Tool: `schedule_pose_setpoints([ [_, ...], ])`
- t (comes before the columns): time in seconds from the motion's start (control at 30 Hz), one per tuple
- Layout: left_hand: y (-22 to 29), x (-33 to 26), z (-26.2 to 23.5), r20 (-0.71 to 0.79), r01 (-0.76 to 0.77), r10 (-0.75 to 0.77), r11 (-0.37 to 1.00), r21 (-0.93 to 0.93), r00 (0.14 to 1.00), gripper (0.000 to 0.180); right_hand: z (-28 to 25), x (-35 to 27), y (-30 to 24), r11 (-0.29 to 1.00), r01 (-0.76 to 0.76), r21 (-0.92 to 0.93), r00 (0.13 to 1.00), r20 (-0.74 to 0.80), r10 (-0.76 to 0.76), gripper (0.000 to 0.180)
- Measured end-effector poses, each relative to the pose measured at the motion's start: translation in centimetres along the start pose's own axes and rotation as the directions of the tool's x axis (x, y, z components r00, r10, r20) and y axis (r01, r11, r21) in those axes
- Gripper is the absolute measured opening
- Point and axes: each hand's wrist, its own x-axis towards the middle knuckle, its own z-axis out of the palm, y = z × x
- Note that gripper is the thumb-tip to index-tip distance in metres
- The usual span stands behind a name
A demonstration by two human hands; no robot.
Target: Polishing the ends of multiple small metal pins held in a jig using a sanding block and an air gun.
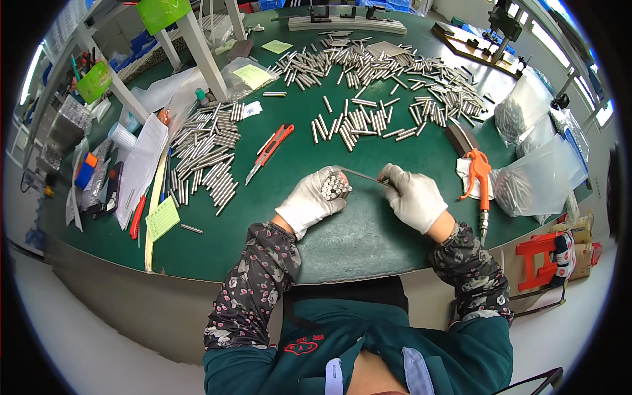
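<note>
Teal work jacket (368, 342) closest to the lens, patterned sleeve covers running up from it to two white-gloved hands above the green table (355, 243). Left hand (309, 201) curled tight round a bundle of short metal tubes (334, 185), ends facing up and outward, fingers pressed together about the lot. Right hand (413, 197) just beside it, thumb and forefinger pinching a thin metal rod (361, 175) whose far tip reaches the bundle's open ends. Judging by look: tubes stiff, smooth and likely slippery, light singly but weightier as a fistful, prone to slide out endways unless gripped round the middle; rod slender, possibly springy, best held near its rear end for aim.

Further right, an orange air blow gun (479, 178) lying on a white cloth. Left of the hands, a red utility knife (271, 151), a single stray tube (191, 228) near the table edge, a yellow-green note pad (162, 218), and a spread of longer metal tubes (207, 158) in rough rows. Beyond, small groups of tubes (352, 124) mid-table, then a wide scatter of them (395, 72) toward the back. Clear plastic bags (536, 174) of parts at the right side. At the far rim, white frame legs (201, 52) and green bins (161, 13).
</note>
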Motion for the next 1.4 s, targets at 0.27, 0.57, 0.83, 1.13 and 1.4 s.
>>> schedule_pose_setpoints([
  [0.27, -0.1, 0.0, 0.2, -0.027, -0.013, 0.013, 1.000, -0.003, 1.000, 0.047, 0.9, 4.0, 1.2, 0.913, 0.124, 0.390, 0.992, -0.047, -0.115, 0.012],
  [0.57, 0.3, 0.1, 0.0, 0.017, -0.048, 0.047, 0.996, 0.080, 0.999, 0.035, -0.2, 4.0, 2.9, 0.939, 0.075, 0.335, 0.983, 0.133, -0.126, 0.020],
  [0.83, 0.3, 0.2, 0.0, -0.009, -0.074, 0.077, 0.981, 0.181, 0.997, 0.048, -0.9, 5.8, 2.4, 0.983, 0.045, 0.180, 0.908, 0.402, -0.116, 0.025],
  [1.13, 0.3, 0.2, -0.2, 0.025, -0.012, 0.008, 0.991, 0.134, 1.000, 0.046, -2.2, 5.8, 0.6, 0.987, 0.088, 0.134, 0.966, 0.231, -0.118, 0.022],
  [1.4, 0.5, 0.4, -0.1, 0.018, -0.002, -0.002, 0.974, 0.229, 1.000, 0.051, -1.8, 5.8, 2.4, 0.995, 0.057, 0.080, 0.986, 0.149, -0.069, 0.021],
])
